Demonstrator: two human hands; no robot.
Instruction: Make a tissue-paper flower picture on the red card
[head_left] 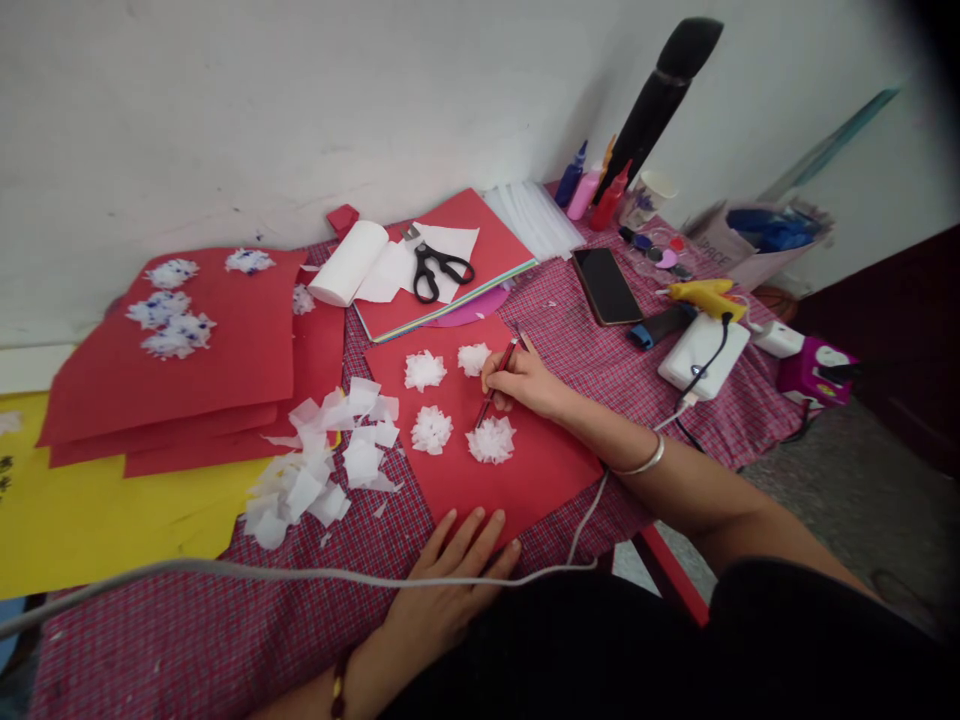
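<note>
My right hand [519, 379] is closed around a dark red pencil [496, 385], its lower end at the upper edge of a white tissue flower [492, 440]. That flower sits on a sheet of red paper [517, 500], along with three other white flowers, among them one at the upper left [425, 371] and one at the lower left [431, 430]. Fingers spread, my left hand [457, 560] lies flat over the near edge of the red sheet. Loose white tissue squares [315, 470] are heaped left of the sheet.
Red sheets with blue-specked flowers [180, 370] lie at left on yellow paper [112, 520]. Black-handled scissors [435, 268] and a tissue roll [350, 262] rest behind. At right are a phone [606, 286], a yellow glue gun [705, 294] and paint bottles [583, 195]. A white cable [300, 573] crosses the front.
</note>
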